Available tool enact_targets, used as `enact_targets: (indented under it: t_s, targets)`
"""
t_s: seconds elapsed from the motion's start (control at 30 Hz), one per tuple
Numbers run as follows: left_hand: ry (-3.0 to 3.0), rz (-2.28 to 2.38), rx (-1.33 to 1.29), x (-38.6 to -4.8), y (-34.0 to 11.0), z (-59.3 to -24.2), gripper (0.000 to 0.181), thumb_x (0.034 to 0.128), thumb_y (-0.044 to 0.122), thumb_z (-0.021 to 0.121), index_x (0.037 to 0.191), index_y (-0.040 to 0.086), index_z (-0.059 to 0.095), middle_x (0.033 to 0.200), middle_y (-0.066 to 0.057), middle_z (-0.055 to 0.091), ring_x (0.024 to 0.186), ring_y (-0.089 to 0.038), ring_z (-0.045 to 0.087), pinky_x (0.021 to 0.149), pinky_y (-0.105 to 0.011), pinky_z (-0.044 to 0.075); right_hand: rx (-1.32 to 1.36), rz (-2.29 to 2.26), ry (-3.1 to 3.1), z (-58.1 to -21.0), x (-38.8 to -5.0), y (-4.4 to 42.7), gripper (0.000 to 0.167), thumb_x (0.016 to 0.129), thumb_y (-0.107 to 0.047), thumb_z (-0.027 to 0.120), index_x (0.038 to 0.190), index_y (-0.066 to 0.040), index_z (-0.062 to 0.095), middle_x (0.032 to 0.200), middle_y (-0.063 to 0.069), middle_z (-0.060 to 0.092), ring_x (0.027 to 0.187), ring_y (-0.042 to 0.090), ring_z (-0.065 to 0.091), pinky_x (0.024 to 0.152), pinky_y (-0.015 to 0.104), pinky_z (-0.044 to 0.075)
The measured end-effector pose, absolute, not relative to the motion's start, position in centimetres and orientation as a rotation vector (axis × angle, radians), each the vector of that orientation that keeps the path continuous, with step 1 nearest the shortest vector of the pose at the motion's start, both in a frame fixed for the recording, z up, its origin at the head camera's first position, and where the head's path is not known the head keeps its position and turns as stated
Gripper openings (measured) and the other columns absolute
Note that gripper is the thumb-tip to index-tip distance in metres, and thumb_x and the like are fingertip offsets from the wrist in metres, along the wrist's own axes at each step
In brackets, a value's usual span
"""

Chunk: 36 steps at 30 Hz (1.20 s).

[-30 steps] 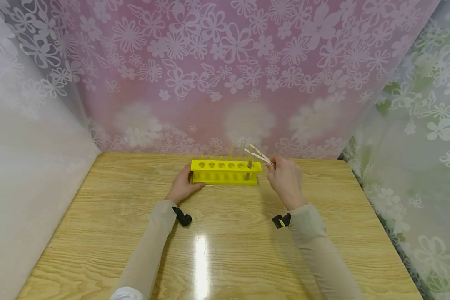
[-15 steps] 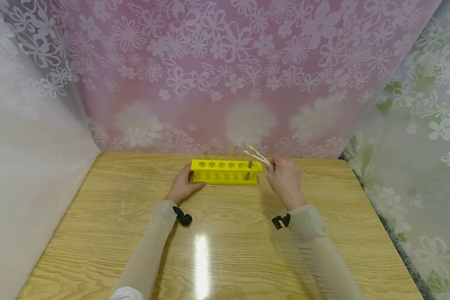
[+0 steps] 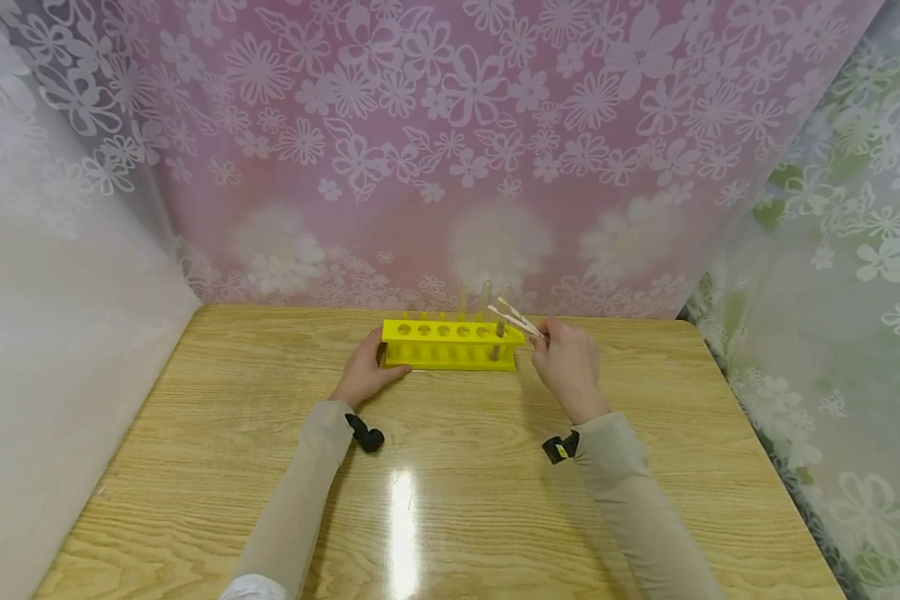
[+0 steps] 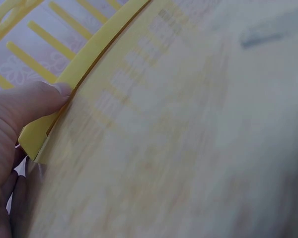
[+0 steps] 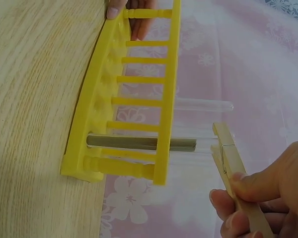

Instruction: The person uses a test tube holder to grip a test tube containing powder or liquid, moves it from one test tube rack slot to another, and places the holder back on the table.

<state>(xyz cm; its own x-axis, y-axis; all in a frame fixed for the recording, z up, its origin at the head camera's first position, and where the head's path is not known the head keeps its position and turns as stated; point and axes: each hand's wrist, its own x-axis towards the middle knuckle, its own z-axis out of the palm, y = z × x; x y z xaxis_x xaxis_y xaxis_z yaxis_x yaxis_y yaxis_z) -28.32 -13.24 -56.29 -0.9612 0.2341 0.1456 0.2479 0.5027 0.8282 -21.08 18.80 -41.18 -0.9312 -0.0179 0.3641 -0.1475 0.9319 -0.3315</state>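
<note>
A yellow test tube rack (image 3: 450, 364) stands on the table. My left hand (image 3: 363, 369) grips its left end, with the thumb (image 4: 42, 101) on the base edge in the left wrist view. In the rack's rightmost hole stands a glass test tube (image 5: 139, 142) with murky grey-brown liquid. My right hand (image 3: 567, 367) holds a wooden test tube clamp (image 5: 238, 173) by its handle, thumb against fingers. The clamp's jaws stand apart at the tube's clear upper end; whether they touch the glass I cannot tell.
Clear glass tubes (image 3: 486, 298) rise upright behind the rack's top. The wooden table (image 3: 450, 500) ends at a pink flowered curtain (image 3: 420, 167) just behind the rack. Pale curtains hang on both sides.
My right hand and the clamp have come down slightly, and the clamp's jaws sit lower by the tube. My left hand and the rack have kept their place.
</note>
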Motion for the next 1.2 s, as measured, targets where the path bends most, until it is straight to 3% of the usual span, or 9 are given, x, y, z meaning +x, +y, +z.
enact_targets:
  t_s: [1.2]
  targets:
    - [-2.712, -1.505, -0.435, -28.3, -13.2, -56.2, 0.077, 0.0808, 0.033, 0.084, 0.145, 0.015, 0.044, 0.140, -0.010, 0.051, 0.126, -0.030, 0.050, 0.108, -0.050, 0.037, 0.113, 0.565, -2.740, -42.7, -21.2, 19.1, 0.015, 0.092, -0.015, 0.070, 0.094, -0.001, 0.072, 0.068, 0.011, 0.064, 0.047, 0.021, 0.046, 0.042, 0.033, 0.035]
